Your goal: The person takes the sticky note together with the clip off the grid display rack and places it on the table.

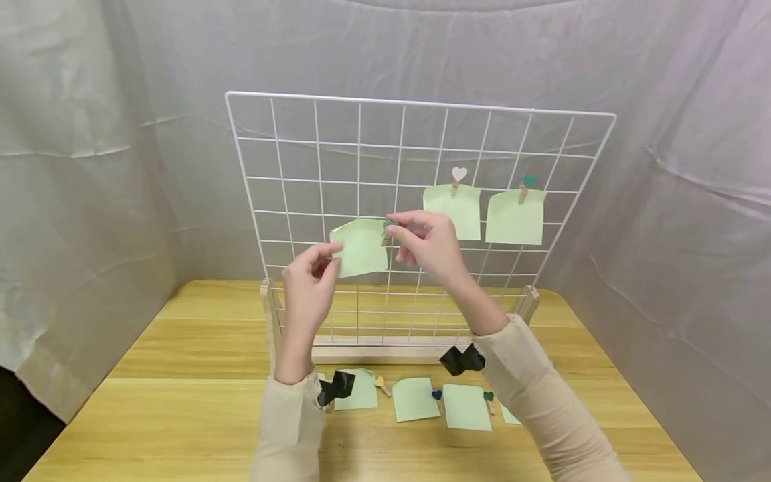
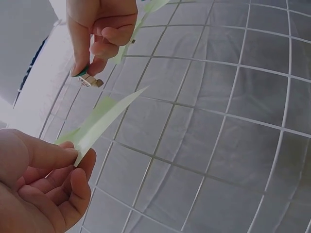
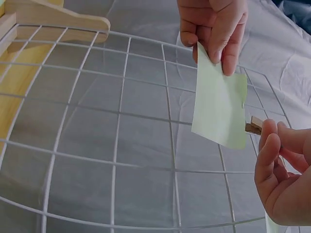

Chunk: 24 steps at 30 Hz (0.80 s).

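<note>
My left hand (image 1: 310,281) pinches a pale green sticky note (image 1: 361,249) by its left edge, in front of the white wire grid (image 1: 337,179). A small wooden clothespin (image 2: 90,80) with a green top is pinched between the thumb and forefinger of my right hand (image 1: 432,246). In the right wrist view the tip of the clothespin (image 3: 253,126) points at the note's edge, close beside it. Two more notes hang on the grid to the right, one under a white heart clothespin (image 1: 459,175), the other under a teal heart clothespin (image 1: 529,182).
The grid stands in a wooden base (image 1: 385,351) on a wood-grain table (image 1: 181,375). Along the front lie several green notes (image 1: 415,400) with heart clothespins, among them a yellow one (image 1: 381,383) and a blue one (image 1: 436,395). Grey cloth (image 1: 385,47) hangs behind.
</note>
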{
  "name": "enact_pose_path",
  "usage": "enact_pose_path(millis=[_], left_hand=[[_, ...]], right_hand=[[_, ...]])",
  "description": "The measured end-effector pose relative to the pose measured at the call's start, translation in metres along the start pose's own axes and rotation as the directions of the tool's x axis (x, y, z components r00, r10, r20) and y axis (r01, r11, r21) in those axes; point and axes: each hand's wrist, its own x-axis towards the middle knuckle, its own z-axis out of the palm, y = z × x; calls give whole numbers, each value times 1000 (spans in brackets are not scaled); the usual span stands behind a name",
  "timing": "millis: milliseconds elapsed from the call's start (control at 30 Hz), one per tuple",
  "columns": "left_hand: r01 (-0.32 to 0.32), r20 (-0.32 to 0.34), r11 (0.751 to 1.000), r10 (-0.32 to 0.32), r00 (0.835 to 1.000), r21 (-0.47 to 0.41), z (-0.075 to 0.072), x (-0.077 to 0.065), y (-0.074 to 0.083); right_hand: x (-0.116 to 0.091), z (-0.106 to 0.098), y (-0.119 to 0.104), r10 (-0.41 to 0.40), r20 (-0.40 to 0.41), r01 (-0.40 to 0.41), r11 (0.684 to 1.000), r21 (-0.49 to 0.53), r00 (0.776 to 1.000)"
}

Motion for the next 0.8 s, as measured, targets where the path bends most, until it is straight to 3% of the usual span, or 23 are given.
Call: enact_pose_path(millis=[167, 800], left_hand=[[-7, -4, 1000, 7, 1000, -1, -1, -7, -2], [78, 3, 996, -79, 997, 49, -17, -33, -17]], right_hand=[[-9, 3, 5, 6, 10, -6, 1000, 6, 1000], [-37, 18, 27, 24, 66, -29, 997, 73, 998]])
